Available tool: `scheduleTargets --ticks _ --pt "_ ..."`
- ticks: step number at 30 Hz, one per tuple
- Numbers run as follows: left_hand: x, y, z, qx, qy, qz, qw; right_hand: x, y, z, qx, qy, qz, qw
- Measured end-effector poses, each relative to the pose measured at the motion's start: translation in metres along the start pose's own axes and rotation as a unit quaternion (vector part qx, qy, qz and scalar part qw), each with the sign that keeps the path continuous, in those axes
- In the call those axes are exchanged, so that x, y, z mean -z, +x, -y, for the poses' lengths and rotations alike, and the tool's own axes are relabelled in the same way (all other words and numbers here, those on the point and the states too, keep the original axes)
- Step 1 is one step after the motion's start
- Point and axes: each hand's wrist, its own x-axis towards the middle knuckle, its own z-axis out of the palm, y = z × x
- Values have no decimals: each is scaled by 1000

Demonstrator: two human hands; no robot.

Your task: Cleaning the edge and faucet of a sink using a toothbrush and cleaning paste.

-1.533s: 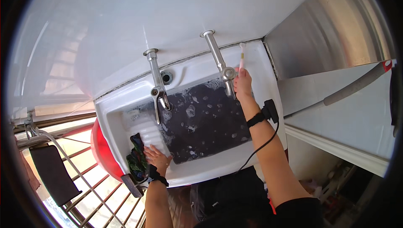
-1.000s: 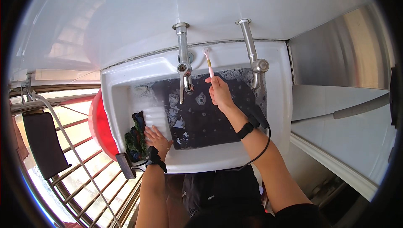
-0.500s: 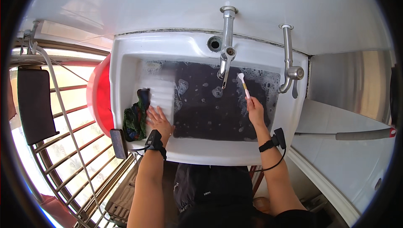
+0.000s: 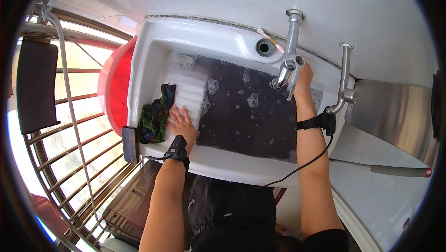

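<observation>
My left hand (image 4: 182,123) lies flat with spread fingers on the ridged slope of the white sink (image 4: 155,36). Its fingertips are beside a crumpled, wet green and dark cloth (image 4: 155,117). At the back of the sink, my right hand (image 4: 304,78) is partly hidden by the chrome faucet (image 4: 291,38). From behind that faucet a slim pink and white toothbrush (image 4: 272,41) sticks out leftward over the back ledge, near the round hole. The right fingers seem closed on its covered end. Dark, sudsy water (image 4: 246,108) fills the basin.
A second chrome tap (image 4: 346,73) stands at the right. A red basin (image 4: 117,85) is left of the sink, and a phone-like dark slab (image 4: 130,144) sits at the sink's left corner. A grey-handled rod (image 4: 399,171) lies at the right.
My right hand has moved from over the water to the back ledge behind the faucet, carrying the toothbrush. My left hand stays on the ridges. The whole view has shifted and tilted.
</observation>
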Motion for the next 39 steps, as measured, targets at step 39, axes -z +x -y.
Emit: scheduleTargets --ticks 39 --pt "6 -1 4 -7 -3 24 1000 5 -73 21 -248 834 5 493"
